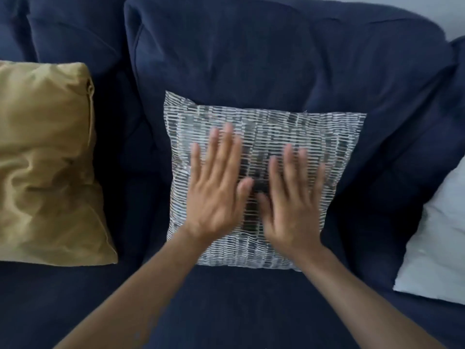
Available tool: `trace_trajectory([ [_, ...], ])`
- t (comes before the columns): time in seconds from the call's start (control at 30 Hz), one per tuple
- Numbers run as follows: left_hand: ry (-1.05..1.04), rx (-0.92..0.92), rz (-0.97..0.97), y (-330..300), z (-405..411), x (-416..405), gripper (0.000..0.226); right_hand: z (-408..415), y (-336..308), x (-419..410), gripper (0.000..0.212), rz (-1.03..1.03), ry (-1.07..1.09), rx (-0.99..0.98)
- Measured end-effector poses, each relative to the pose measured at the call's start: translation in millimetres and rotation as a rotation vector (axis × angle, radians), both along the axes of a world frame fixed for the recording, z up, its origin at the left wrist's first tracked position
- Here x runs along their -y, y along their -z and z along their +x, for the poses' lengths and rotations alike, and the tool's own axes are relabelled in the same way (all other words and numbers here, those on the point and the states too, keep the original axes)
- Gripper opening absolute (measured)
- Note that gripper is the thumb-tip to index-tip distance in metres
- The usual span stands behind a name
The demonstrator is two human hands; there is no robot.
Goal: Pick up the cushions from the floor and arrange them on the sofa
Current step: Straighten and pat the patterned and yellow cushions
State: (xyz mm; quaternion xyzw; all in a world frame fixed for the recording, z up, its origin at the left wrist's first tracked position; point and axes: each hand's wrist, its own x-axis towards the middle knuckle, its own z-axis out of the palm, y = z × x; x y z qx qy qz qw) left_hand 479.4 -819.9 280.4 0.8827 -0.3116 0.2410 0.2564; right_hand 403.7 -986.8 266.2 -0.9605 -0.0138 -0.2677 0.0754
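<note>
Sofa, three cushions, two hands over the middle one.

Patterned cushion (pixel 264 152) (grey with white dashes) leans on the navy sofa (pixel 239 54) backrest, centre seat. Left hand (pixel 216 192) and right hand (pixel 292 205) lie flat against its front, fingers spread wide, gripping nothing; both blurred. Gold cushion (pixel 47 162) sits to the left, white cushion (pixel 437 243) at the right edge, both apart from the middle one.

A single head-worn view is given, aimed forward and steeply down at the navy sofa (pixel 251 59) from close range. The patterned cushion (pixel 271 127) is centred in the frame, with the seat at the bottom edge and the backrest at the top. Wide-angle bending is seen toward the edges.
</note>
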Motion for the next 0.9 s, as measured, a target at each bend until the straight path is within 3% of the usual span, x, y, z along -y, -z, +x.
trace_trajectory([
  [0.1, 0.044, 0.029, 0.063, 25, -12, 17, 0.065, 2, 25, -11, 0.065, -0.059, -0.048, -0.06],
  [0.23, -0.136, 0.034, 0.126, 57, 18, -7, 0.067, 15, 36, 20, 0.071, -0.107, 0.105, -0.046],
  [0.47, -0.274, -0.101, 0.027, 65, 26, -51, 0.069, -6, 39, 48, 0.078, 0.08, 0.368, 0.003],
  [0.57, -0.265, -0.08, -0.059, 54, 4, -43, 0.07, -20, 36, 26, 0.078, 0.112, 0.244, 0.03],
  [0.67, -0.024, -0.022, -0.051, 55, -33, -11, 0.069, -33, 55, -8, 0.079, 0.01, -0.028, -0.027],
  [0.73, 0.076, -0.001, -0.001, 71, -53, 7, 0.068, -38, 74, -21, 0.081, -0.028, -0.074, -0.084],
  [0.9, -0.094, -0.017, 0.091, 117, -35, -18, 0.071, -34, 95, 4, 0.077, -0.081, 0.009, -0.09],
])
